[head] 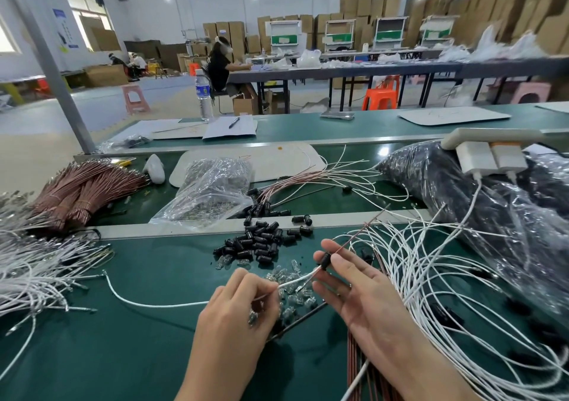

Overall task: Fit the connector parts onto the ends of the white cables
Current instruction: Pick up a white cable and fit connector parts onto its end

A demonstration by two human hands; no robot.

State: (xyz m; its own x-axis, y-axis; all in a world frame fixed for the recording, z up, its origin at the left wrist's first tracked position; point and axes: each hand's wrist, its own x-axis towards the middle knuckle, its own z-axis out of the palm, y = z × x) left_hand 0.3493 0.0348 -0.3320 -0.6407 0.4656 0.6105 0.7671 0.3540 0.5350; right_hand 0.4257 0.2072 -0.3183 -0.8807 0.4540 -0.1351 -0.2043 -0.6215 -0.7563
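Head view: on the green tabletop point(138, 354) the left hand point(243, 302) has its grip pinched on a thin white cable point(154, 303) near its metal-tipped end, with the rest of the cable curving away to the left across the mat. The right hand point(360, 296) pinches a small black cylindrical connector sleeve point(325, 260) between thumb and forefinger, the other fingers lying fairly straight. The cable's tip points at the sleeve's lower opening. Whether it is already inside cannot be told. A thin reddish-brown wire point(354, 240) runs up and to the right from the sleeve.

Directly under and between the hands lies a scatter of small clear glass bulbs point(289, 280). Just beyond them is a heap of loose black sleeves point(261, 240), spilling over a grey metal rail point(154, 231). A tangle of loose white cables point(431, 262) crowds the right side, touching the right wrist. Behind it bulges a large plastic-wrapped black sack point(492, 200). At the left edge spreads a thick bunch of white leads point(30, 277), with a tied bundle of brown wires point(83, 191) behind it. A clear plastic bag of small metal parts point(212, 191) rests past the rail.
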